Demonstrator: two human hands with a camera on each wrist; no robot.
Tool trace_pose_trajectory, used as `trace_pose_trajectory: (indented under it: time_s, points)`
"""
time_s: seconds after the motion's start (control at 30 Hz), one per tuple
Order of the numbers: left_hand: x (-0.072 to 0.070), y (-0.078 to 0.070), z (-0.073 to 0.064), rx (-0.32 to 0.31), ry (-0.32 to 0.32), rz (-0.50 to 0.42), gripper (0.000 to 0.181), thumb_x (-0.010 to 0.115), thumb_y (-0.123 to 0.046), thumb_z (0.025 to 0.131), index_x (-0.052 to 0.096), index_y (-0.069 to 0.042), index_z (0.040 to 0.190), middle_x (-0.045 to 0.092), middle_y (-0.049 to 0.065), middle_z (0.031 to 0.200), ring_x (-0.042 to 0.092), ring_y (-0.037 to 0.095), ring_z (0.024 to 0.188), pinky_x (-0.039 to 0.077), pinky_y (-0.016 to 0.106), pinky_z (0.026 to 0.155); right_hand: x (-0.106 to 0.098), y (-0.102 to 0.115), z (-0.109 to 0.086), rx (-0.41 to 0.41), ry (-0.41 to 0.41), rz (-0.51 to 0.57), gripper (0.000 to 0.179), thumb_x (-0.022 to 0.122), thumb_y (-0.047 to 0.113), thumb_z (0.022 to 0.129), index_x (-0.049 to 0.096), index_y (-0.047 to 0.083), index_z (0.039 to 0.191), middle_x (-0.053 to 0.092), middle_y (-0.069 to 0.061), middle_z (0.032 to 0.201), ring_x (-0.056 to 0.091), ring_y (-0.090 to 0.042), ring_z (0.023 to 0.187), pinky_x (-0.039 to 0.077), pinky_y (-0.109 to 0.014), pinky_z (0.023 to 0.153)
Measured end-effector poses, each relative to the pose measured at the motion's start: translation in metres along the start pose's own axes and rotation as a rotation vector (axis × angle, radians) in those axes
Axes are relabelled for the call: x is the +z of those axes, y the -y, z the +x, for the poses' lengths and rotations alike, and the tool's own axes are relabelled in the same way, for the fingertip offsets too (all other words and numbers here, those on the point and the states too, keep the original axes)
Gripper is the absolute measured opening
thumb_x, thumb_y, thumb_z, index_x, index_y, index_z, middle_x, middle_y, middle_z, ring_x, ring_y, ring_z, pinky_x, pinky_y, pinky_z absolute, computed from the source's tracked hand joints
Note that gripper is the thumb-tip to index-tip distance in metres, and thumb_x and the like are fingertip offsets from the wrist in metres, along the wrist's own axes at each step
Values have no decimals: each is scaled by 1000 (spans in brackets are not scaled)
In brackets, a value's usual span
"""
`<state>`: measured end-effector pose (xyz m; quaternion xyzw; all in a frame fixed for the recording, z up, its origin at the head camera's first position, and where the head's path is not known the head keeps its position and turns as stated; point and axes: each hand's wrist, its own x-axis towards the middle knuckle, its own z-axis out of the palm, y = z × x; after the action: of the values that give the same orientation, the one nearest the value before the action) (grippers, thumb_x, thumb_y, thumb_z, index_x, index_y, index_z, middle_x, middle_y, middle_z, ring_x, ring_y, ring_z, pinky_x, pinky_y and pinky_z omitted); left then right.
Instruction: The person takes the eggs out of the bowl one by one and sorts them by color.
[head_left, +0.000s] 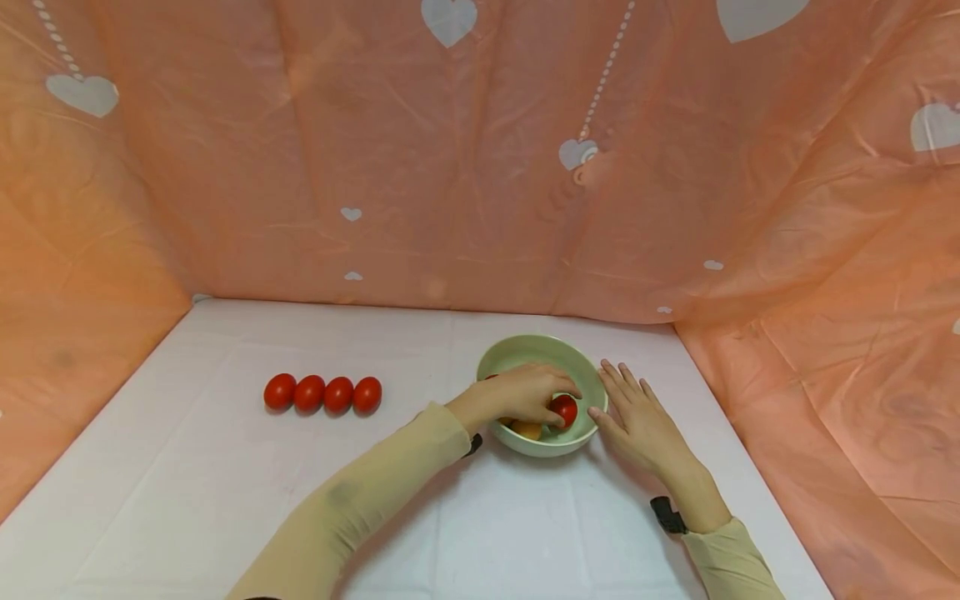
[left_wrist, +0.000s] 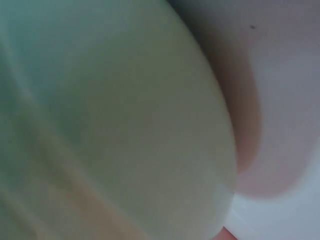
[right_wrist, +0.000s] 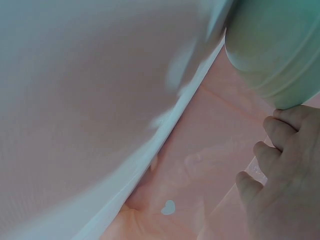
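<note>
A pale green bowl [head_left: 528, 350] stands on the white-covered table, right of centre. Inside it, my left hand [head_left: 525, 393] holds a red tomato [head_left: 565, 411] between curled fingers and thumb. A yellow-orange round piece [head_left: 527, 430] lies under that hand, and a bit of red shows by the wrist; the hand hides much of the bowl's contents. At the right rim, my right hand [head_left: 637, 421] rests with fingers spread and straight. The right wrist view has its fingers at the side of the bowl [right_wrist: 275, 50]. Only the bowl's outer wall [left_wrist: 150, 125] fills the left wrist view.
To the left, several red tomatoes [head_left: 324, 394] lie side by side in a row on the white tablecloth [head_left: 187, 483]. Orange-pink sheeting [head_left: 450, 167] with white hearts hangs along the back and both sides of the table.
</note>
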<state>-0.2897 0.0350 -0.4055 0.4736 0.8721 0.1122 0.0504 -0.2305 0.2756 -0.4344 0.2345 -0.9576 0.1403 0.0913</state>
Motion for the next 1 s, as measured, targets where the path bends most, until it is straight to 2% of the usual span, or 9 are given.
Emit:
trace_pose_trajectory:
  time_s: [0.5, 1.0]
  points:
    - [2, -4, 3, -34, 34, 1, 46, 79, -32, 95, 67, -20, 138, 64, -3, 137, 59, 13, 127, 46, 34, 106, 1, -1, -1, 11, 6, 8, 70, 53, 41, 107, 34, -1, 160, 27, -14, 170, 20, -41, 157, 17, -63, 123]
    - [3, -4, 3, -2, 15, -37, 44, 79, -26, 94, 68, -15, 135, 65, 0, 133, 60, 13, 124, 45, 27, 108, 0, 0, -1, 10, 2, 10, 70, 53, 41, 107, 35, -1, 160, 28, -15, 169, 20, -42, 156, 18, -64, 123]
